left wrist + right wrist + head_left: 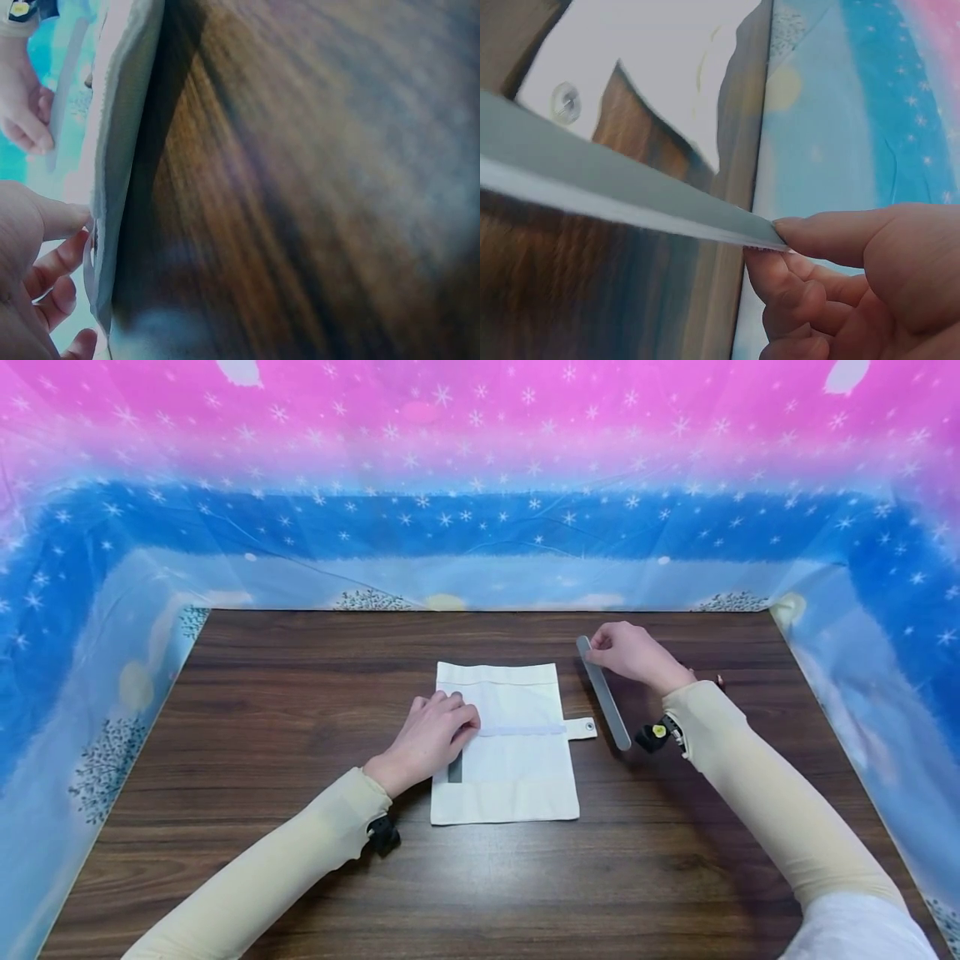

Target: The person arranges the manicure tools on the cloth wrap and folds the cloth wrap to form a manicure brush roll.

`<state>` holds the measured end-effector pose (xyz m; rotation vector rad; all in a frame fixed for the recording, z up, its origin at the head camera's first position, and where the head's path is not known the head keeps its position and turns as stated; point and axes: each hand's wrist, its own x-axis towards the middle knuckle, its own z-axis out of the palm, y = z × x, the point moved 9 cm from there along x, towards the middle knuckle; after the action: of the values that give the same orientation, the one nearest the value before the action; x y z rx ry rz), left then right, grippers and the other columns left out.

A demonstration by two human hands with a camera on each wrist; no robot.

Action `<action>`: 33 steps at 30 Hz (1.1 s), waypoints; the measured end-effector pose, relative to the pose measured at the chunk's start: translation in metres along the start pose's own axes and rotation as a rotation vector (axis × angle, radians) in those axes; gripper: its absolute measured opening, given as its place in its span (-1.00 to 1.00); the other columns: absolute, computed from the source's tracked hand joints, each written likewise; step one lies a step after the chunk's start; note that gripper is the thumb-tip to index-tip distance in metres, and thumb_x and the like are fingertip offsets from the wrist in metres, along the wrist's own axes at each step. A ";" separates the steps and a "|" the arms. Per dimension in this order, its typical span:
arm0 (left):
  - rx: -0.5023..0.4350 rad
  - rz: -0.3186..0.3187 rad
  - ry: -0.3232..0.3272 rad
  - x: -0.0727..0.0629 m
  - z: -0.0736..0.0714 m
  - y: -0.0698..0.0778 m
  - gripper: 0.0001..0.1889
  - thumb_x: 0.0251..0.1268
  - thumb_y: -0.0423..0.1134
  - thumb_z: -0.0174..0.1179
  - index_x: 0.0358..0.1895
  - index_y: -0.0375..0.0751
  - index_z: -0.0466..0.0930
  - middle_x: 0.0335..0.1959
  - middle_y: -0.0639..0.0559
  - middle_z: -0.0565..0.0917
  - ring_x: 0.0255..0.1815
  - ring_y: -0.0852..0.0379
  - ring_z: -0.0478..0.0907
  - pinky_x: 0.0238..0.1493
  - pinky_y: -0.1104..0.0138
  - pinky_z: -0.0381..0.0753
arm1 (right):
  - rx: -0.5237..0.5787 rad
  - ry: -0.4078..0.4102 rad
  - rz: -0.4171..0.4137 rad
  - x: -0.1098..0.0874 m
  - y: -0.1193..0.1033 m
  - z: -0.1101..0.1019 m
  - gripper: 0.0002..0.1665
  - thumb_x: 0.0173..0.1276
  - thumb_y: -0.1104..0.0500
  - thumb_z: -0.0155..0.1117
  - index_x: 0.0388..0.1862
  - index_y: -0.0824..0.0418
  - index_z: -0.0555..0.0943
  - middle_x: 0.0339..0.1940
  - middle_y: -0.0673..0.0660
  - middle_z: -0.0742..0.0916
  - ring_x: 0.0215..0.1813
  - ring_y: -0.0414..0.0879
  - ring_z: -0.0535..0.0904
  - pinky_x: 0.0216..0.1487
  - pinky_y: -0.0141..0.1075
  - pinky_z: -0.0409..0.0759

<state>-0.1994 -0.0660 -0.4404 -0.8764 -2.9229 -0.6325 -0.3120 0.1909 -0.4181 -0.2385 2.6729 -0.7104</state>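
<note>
A white fabric case (517, 760) lies unfolded on the table, with a strap and metal snap (589, 727) on its right side. My left hand (431, 731) is over the case's left half, its thumb and fingertips pinching the cloth. Below that hand, a dark grey strip (455, 768) shows inside the case, partly hidden. To the right of the case, my right hand (633, 652) holds a long grey nail file (603, 693) by its far end. Thumb and forefinger pinch the file (630, 176) in the right wrist view, and its length slants over the table.
The dark wood-grain table (300, 677) is bordered at the back and sides by a hanging pink and blue snowflake cloth (465, 527). Black wrist cameras sit below the left (384, 835) and right (652, 737) sleeves.
</note>
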 end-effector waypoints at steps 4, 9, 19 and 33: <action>-0.004 -0.001 0.000 0.000 0.000 0.000 -0.90 0.52 -0.24 0.27 -0.25 0.03 0.66 -0.34 0.14 0.55 -0.27 0.06 0.37 -0.17 0.13 0.26 | 0.008 -0.007 -0.028 0.004 -0.012 0.002 -0.67 0.58 0.06 0.23 0.06 0.31 0.59 -0.06 0.25 0.74 -0.17 0.07 0.56 -0.09 -0.05 0.52; -0.004 -0.003 0.001 -0.001 0.000 0.000 -0.91 0.52 -0.25 0.27 -0.24 0.02 0.67 -0.33 0.14 0.56 -0.26 0.06 0.37 -0.17 0.14 0.27 | 0.025 -0.002 -0.041 0.011 -0.027 0.004 -0.67 0.58 0.07 0.23 0.08 0.31 0.59 0.02 0.27 0.74 -0.03 0.13 0.65 0.04 0.05 0.57; -0.002 -0.003 0.002 0.000 -0.002 0.001 -0.91 0.52 -0.24 0.27 -0.24 0.02 0.65 -0.34 0.14 0.53 -0.27 0.07 0.36 -0.17 0.15 0.25 | 0.053 0.020 -0.079 0.020 -0.054 0.006 -0.72 0.57 0.07 0.25 0.03 0.26 0.61 0.04 0.23 0.73 -0.03 0.11 0.63 0.04 0.04 0.57; 0.005 0.004 0.003 0.001 -0.002 0.001 -0.88 0.55 -0.23 0.24 -0.26 0.02 0.62 -0.36 0.14 0.50 -0.29 0.07 0.35 -0.19 0.15 0.25 | 0.154 0.022 -0.081 0.034 -0.086 0.017 -0.54 0.59 0.08 0.23 0.33 0.27 0.49 0.17 0.25 0.68 0.18 0.14 0.62 0.18 0.05 0.57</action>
<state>-0.1999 -0.0657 -0.4385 -0.8800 -2.9180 -0.6258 -0.3314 0.1013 -0.3986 -0.3005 2.6247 -0.9446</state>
